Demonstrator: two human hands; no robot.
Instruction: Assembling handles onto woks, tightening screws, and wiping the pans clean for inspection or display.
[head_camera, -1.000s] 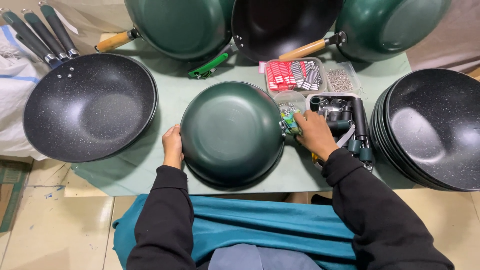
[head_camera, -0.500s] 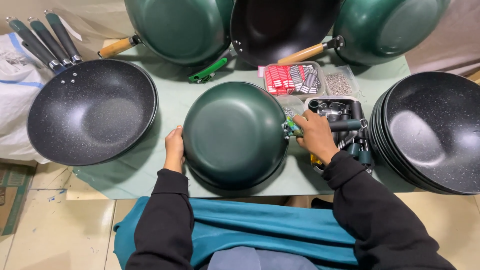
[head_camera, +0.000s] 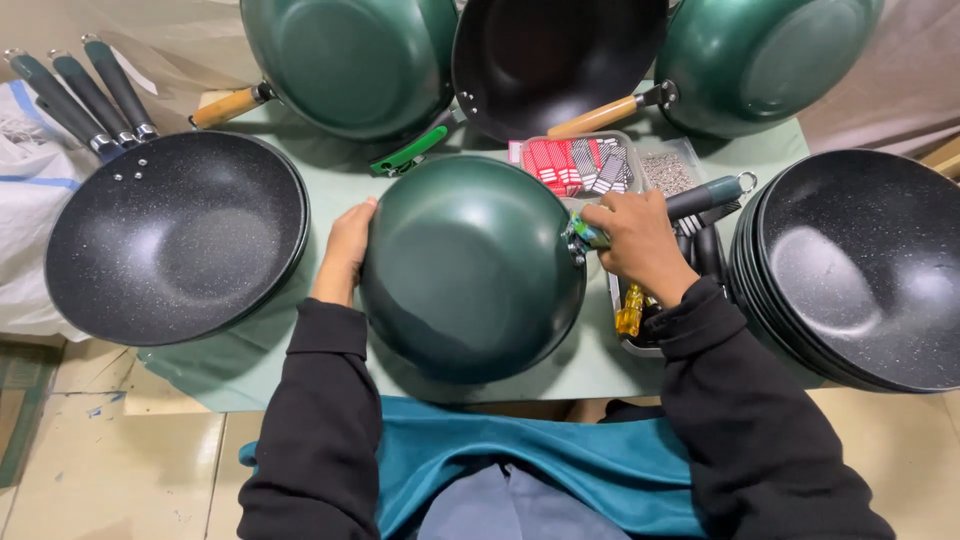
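- Two hands work on one green wok (head_camera: 470, 270), which lies upside down on the pale green desk (head_camera: 300, 370) right in front of the person.
- Left hand (head_camera: 345, 250) is pressed flat against the wok's left rim, fingers loosely curled along the edge, steadying it rather than gripping anything else.
- Right hand (head_camera: 635, 240) is closed around a dark green handle (head_camera: 700, 197) with a metal ring at its far end; the handle's near end meets the wok's right rim, just beside a small metal bracket there.
- Just under the right wrist, a yellow-handled screwdriver (head_camera: 630, 310) lies in a tray (head_camera: 625, 335) with other dark handles.
- Behind the wok sits a clear box (head_camera: 585, 165) of red and striped packets, and next to it a container of small screws (head_camera: 668, 172).
- A stack of black speckled woks (head_camera: 860, 270) stands at the right, and another black speckled wok (head_camera: 175, 235) with three dark handles at the left.
- Three more woks with wooden handles lean at the back of the desk: green (head_camera: 350, 60), black (head_camera: 555, 55), green (head_camera: 765, 60).
- A bright green tool (head_camera: 408, 152) lies between the back woks and the middle one.
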